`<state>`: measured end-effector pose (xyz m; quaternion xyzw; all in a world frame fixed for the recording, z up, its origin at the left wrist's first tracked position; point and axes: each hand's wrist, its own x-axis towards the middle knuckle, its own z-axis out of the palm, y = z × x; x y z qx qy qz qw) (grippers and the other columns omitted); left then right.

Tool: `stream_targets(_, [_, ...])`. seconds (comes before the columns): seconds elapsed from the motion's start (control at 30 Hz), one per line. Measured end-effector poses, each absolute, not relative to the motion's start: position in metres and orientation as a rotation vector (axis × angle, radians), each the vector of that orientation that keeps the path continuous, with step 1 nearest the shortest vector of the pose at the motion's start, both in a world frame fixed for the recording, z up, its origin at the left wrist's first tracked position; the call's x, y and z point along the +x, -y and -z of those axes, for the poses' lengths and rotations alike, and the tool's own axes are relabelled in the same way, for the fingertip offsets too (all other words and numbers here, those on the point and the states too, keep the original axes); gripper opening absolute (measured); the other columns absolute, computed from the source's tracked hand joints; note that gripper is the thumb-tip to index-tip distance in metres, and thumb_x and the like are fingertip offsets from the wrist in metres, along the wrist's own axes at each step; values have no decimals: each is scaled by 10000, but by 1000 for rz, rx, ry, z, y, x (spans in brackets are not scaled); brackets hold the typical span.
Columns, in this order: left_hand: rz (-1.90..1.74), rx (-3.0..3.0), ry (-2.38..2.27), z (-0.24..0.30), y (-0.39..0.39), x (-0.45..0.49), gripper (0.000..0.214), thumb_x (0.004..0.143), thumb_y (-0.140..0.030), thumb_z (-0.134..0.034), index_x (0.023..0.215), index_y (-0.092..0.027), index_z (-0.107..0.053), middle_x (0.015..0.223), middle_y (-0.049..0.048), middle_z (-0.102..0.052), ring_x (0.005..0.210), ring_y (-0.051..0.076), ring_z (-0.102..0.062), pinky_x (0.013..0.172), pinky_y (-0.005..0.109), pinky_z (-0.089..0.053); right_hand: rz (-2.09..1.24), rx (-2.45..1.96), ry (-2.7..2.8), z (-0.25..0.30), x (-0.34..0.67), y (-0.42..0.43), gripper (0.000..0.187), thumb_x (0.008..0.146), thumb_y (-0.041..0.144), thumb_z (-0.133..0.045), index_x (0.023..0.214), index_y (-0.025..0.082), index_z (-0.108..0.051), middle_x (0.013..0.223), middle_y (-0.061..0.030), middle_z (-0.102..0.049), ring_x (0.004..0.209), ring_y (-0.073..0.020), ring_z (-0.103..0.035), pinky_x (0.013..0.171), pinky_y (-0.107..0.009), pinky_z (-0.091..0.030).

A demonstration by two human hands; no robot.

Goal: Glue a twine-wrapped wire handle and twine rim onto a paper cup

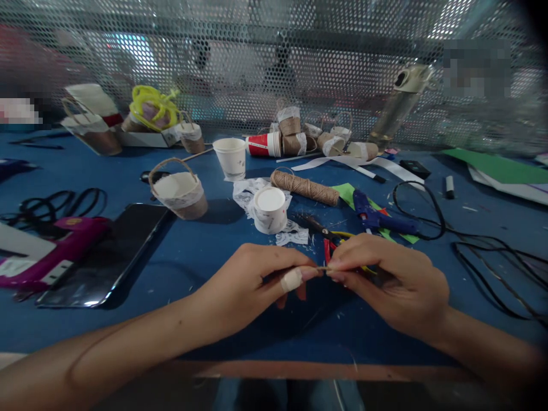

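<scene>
Both my hands meet above the front of the blue table, pinching a short brown stretch of twine [323, 268] between them. My left hand [261, 279], with a strip of tape round one finger, grips it between thumb and finger. From the other side my right hand [385, 279] pinches it with its fingertips. Just beyond them lie scissors [321, 228] with dark blades, partly hidden by my right hand. An upside-down paper cup [270, 210] stands on white lace [248, 194]. Behind it lies a spool of brown twine [305, 187].
A handled cup basket [180, 194] and a phone [111, 257] with a purple glue gun [64, 251] are to the left. On the right lie a blue glue gun [381, 220] and black cables [492, 274]. Twine-wrapped cups [295, 142] line the mesh panel [240, 68].
</scene>
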<state>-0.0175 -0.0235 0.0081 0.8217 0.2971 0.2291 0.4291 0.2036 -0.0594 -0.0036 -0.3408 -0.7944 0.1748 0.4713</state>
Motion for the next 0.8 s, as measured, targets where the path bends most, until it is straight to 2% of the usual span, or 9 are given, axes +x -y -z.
stream_targets(0.1, [-517,1913,-754,-9,23,-18,199,967,-244,-564,871,-173,-722,723,-34,-708,519,48,-606,513,116,-491,-465,-829,1947,5,205,58,126,835,66,-716,883,180,-690,785,-26,-735,757,-144,-694,679,-247,-553])
stream_targets(0.27, [-572,1931,-801,-10,25,-19,135,933,-198,-610,924,-182,-743,766,-20,-743,550,64,-645,490,117,-497,-644,-914,1872,9,205,57,94,841,124,-731,871,206,-697,799,-22,-727,754,-150,-692,621,-246,-549])
stream_targets(0.37, [-723,2170,-778,-7,26,-21,138,898,-107,-634,924,-188,-743,773,-34,-763,584,65,-674,592,133,-522,-731,-951,1829,9,204,58,73,846,153,-733,855,217,-699,800,-15,-721,736,-144,-682,588,-237,-539])
stream_targets(0.43, [-832,2386,-724,-3,26,-23,160,884,-73,-636,946,-183,-734,828,-20,-788,684,98,-716,672,166,-537,-771,-979,1818,9,204,60,58,849,169,-731,849,218,-699,796,-14,-717,719,-142,-676,571,-235,-533])
stream_targets(0.5, [-941,2604,-671,2,26,-25,153,913,-113,-612,1003,-178,-717,922,18,-798,786,143,-739,702,206,-541,-781,-995,1814,9,203,61,45,855,175,-724,848,213,-699,791,-17,-711,691,-139,-667,554,-234,-528])
stream_targets(0.63, [-959,2724,-686,9,25,-26,143,926,-130,-604,1035,-182,-679,916,10,-785,787,145,-735,687,216,-522,-703,-1000,1811,7,200,62,48,863,160,-705,850,206,-693,776,-22,-705,669,-141,-666,551,-244,-539])
stream_targets(0.8, [-706,2421,-745,0,22,-21,151,959,-149,-558,1029,-191,-685,840,-19,-754,650,88,-675,604,166,-487,-409,-936,1920,4,201,60,123,838,92,-695,854,214,-690,774,-38,-737,734,-183,-712,598,-273,-573])
